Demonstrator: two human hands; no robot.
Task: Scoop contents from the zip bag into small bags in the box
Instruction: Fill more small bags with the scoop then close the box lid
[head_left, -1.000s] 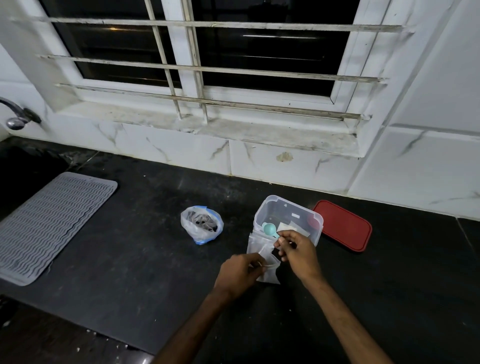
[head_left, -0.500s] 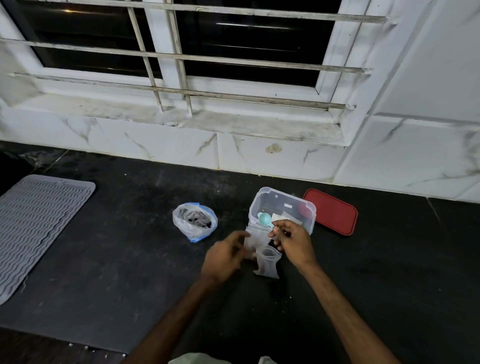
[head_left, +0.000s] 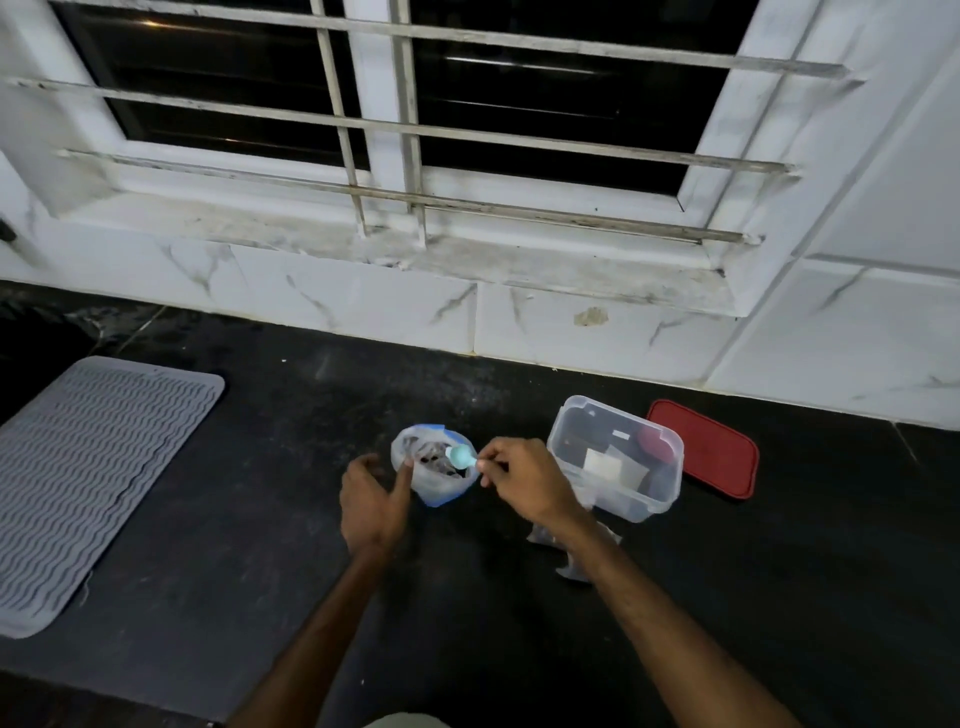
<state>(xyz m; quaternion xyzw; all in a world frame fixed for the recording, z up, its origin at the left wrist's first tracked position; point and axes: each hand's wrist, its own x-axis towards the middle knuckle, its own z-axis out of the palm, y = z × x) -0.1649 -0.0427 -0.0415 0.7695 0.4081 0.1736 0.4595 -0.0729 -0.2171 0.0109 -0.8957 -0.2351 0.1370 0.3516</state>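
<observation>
the zip bag (head_left: 436, 480) stands on the black countertop (head_left: 260, 571) with its mouth wide open and its blue seal strip folded round the rim; greyish contents show inside, too blurred to name; the right hand (head_left: 522, 480) pinches the handle of a small teal spoon (head_left: 460, 457) between thumb and fingertips, and the spoon's bowl sits at the bag's mouth, over the contents; whether it touches them i cannot tell; the left hand (head_left: 371, 501) is relaxed and grasps nothing, its thumb laid against the bag's left side while the other fingers lie loosely apart from the bag; just right of the right hand stands a clear plastic box (head_left: 660, 488), lid off, with a pale small bag (head_left: 602, 464) and some dark and red items inside that are hard to make out; its red lid (head_left: 711, 452) lies flat on the countertop just behind and right of the box; a few clear small bags (head_left: 574, 570) lie on the countertop in front of the box, partly hidden under the right forearm; well to the left lies a grey ridged drying mat (head_left: 88, 483); behind everything runs a white marble-veined tile wall (head_left: 363, 306) under a barred window (head_left: 395, 130), dark outside.
</observation>
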